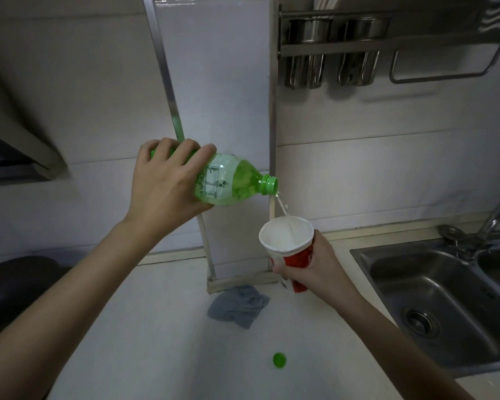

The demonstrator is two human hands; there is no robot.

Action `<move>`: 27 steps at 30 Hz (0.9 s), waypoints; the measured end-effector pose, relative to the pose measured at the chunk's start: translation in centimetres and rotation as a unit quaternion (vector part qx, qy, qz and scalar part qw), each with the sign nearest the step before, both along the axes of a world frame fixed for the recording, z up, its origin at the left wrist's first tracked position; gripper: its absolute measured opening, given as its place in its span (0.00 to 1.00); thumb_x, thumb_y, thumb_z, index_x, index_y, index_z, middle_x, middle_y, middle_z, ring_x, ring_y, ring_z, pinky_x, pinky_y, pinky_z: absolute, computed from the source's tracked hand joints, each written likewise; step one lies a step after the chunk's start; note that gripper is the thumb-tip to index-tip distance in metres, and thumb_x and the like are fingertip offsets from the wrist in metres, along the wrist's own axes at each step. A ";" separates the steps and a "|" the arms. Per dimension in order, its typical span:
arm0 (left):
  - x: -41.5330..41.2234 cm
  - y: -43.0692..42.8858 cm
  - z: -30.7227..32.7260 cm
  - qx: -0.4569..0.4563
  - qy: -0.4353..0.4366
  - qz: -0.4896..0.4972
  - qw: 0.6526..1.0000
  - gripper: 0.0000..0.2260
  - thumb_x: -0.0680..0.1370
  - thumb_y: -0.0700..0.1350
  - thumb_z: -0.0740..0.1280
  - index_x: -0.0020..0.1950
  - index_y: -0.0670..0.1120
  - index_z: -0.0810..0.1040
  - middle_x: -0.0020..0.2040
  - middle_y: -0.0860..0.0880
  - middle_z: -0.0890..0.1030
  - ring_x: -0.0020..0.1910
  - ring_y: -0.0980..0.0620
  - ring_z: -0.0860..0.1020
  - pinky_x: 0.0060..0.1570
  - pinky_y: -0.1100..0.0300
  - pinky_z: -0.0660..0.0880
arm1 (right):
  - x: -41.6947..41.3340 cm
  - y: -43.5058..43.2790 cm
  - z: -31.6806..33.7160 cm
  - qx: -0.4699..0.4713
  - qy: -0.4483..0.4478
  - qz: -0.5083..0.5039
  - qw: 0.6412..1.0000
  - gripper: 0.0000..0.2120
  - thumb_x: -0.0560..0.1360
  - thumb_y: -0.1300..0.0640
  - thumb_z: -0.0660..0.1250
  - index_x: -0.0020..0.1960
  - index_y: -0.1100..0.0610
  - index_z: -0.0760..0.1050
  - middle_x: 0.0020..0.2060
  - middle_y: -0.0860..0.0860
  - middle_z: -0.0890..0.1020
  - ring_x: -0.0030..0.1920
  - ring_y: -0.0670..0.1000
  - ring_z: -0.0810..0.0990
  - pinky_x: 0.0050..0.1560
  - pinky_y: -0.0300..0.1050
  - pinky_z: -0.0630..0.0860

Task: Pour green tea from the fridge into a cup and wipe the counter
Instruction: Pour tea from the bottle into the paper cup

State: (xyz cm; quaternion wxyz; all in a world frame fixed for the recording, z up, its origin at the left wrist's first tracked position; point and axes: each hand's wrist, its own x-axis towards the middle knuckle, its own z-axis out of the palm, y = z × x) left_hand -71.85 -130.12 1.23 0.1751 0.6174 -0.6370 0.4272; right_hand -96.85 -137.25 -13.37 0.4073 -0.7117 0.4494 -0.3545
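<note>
Pouring tea, left hand grip closed round tilted green bottle, mouth toward 4 o'clock over cup clasped in right hand grip above worktop, cloth and cap at 6 o'clock.

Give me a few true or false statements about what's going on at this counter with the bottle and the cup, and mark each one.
1. The left hand grips the green bottle, tilted, and liquid streams into the cup. True.
2. The cup stands alone, unheld. False: the right hand grips it.
3. The green cap is on the bottle. False: it lies on the counter.
4. A blue-grey cloth lies on the counter near the wall. True.
5. The sink is at the left. False: it is at the right.
</note>
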 end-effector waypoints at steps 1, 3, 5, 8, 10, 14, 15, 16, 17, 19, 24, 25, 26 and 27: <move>0.0 0.0 -0.1 0.002 0.001 0.000 1.000 0.27 0.70 0.65 0.68 0.61 0.49 0.75 0.52 0.49 0.79 0.50 0.42 0.75 0.55 0.47 0.67 | 0.0 0.0 0.0 0.001 0.000 -0.001 1.000 0.42 0.52 0.41 0.77 0.63 0.47 0.67 0.58 0.48 0.75 0.61 0.52 0.73 0.59 0.55 0.76; 0.0 0.0 -0.2 0.004 0.003 -0.002 1.000 0.27 0.70 0.65 0.68 0.61 0.49 0.75 0.52 0.49 0.79 0.50 0.42 0.75 0.55 0.47 0.67 | -0.1 0.2 0.0 0.002 -0.001 -0.003 1.000 0.42 0.52 0.42 0.77 0.63 0.47 0.67 0.57 0.48 0.75 0.61 0.52 0.73 0.59 0.55 0.76; -0.1 0.0 -0.3 0.004 0.001 -0.004 1.000 0.27 0.69 0.65 0.68 0.61 0.49 0.75 0.52 0.49 0.79 0.50 0.42 0.76 0.55 0.47 0.67 | -0.2 0.3 0.1 0.001 -0.001 -0.003 1.000 0.42 0.52 0.41 0.77 0.63 0.47 0.67 0.57 0.48 0.75 0.61 0.51 0.73 0.60 0.55 0.76; -0.2 -0.1 -0.3 0.002 -0.001 -0.005 1.000 0.26 0.69 0.64 0.68 0.60 0.49 0.76 0.52 0.49 0.79 0.50 0.43 0.76 0.55 0.48 0.67 | -0.4 0.4 0.4 -0.004 0.004 -0.003 1.000 0.42 0.51 0.39 0.76 0.63 0.47 0.67 0.57 0.48 0.75 0.61 0.51 0.73 0.60 0.55 0.75; -0.2 -0.1 -0.3 0.001 -0.001 -0.007 1.000 0.26 0.70 0.64 0.68 0.60 0.49 0.76 0.52 0.49 0.79 0.50 0.43 0.76 0.55 0.48 0.66 | -0.4 0.4 0.4 -0.006 0.008 -0.006 1.000 0.43 0.51 0.39 0.76 0.63 0.48 0.67 0.57 0.48 0.75 0.61 0.51 0.73 0.60 0.55 0.75; -0.2 0.0 0.0 0.000 -0.002 -0.008 1.000 0.26 0.69 0.64 0.68 0.61 0.49 0.76 0.53 0.49 0.79 0.51 0.42 0.76 0.55 0.48 0.66 | -0.4 0.4 0.6 -0.011 0.001 -0.006 1.000 0.42 0.51 0.38 0.76 0.62 0.49 0.69 0.57 0.48 0.76 0.61 0.51 0.74 0.60 0.55 0.75; -0.2 0.0 -0.1 0.000 -0.004 -0.009 1.000 0.26 0.69 0.63 0.68 0.61 0.49 0.76 0.53 0.49 0.79 0.51 0.42 0.76 0.55 0.47 0.66 | -0.4 0.4 0.5 -0.011 0.000 -0.006 1.000 0.42 0.51 0.39 0.76 0.62 0.50 0.69 0.57 0.47 0.77 0.61 0.50 0.75 0.60 0.54 0.76; -0.2 -0.1 -0.1 -0.001 -0.006 -0.010 1.000 0.26 0.69 0.63 0.69 0.60 0.49 0.76 0.53 0.49 0.79 0.51 0.42 0.76 0.55 0.47 0.67 | -0.4 0.5 0.6 -0.012 -0.001 -0.004 1.000 0.42 0.51 0.39 0.76 0.62 0.50 0.69 0.57 0.47 0.77 0.60 0.50 0.75 0.59 0.54 0.76; -0.2 -0.1 -0.2 -0.002 -0.008 -0.012 1.000 0.25 0.69 0.62 0.69 0.60 0.49 0.76 0.52 0.49 0.80 0.51 0.42 0.76 0.55 0.47 0.67 | -0.4 0.5 0.6 -0.012 -0.001 -0.002 1.000 0.42 0.51 0.38 0.76 0.62 0.50 0.69 0.57 0.47 0.77 0.60 0.50 0.75 0.59 0.54 0.76; -0.3 -0.1 -0.4 0.000 -0.010 -0.013 1.000 0.25 0.69 0.63 0.69 0.60 0.49 0.76 0.52 0.49 0.80 0.50 0.42 0.76 0.55 0.48 0.67 | -0.4 0.6 0.5 -0.010 0.001 0.002 1.000 0.42 0.52 0.39 0.76 0.62 0.50 0.69 0.57 0.47 0.77 0.60 0.49 0.75 0.58 0.53 0.77; -0.2 -0.2 -0.7 0.002 -0.009 -0.017 1.000 0.26 0.69 0.63 0.69 0.60 0.49 0.76 0.53 0.49 0.80 0.51 0.43 0.76 0.54 0.48 0.67 | -0.4 0.6 0.3 0.001 0.004 0.002 1.000 0.43 0.51 0.39 0.76 0.63 0.50 0.69 0.57 0.48 0.76 0.60 0.49 0.75 0.59 0.53 0.77; -0.1 -0.2 -0.7 0.004 -0.007 -0.017 1.000 0.26 0.69 0.63 0.68 0.60 0.49 0.76 0.53 0.49 0.80 0.51 0.42 0.76 0.54 0.48 0.67 | -0.4 0.6 0.2 0.003 0.003 0.001 1.000 0.43 0.51 0.39 0.76 0.63 0.50 0.69 0.57 0.48 0.76 0.60 0.49 0.75 0.59 0.53 0.77; -0.1 -0.2 -0.6 0.006 -0.004 -0.017 1.000 0.26 0.70 0.64 0.68 0.60 0.49 0.76 0.53 0.49 0.80 0.51 0.42 0.76 0.54 0.48 0.67 | -0.4 0.6 0.2 0.004 0.002 0.001 1.000 0.43 0.51 0.39 0.76 0.63 0.50 0.69 0.57 0.48 0.76 0.60 0.49 0.75 0.59 0.53 0.77; -0.1 -0.2 -0.6 0.007 -0.001 -0.016 1.000 0.26 0.69 0.64 0.68 0.60 0.49 0.76 0.53 0.49 0.79 0.51 0.42 0.76 0.54 0.48 0.67 | -0.4 0.6 0.2 0.005 0.000 0.001 1.000 0.43 0.51 0.40 0.76 0.63 0.50 0.69 0.57 0.48 0.76 0.60 0.49 0.75 0.58 0.52 0.77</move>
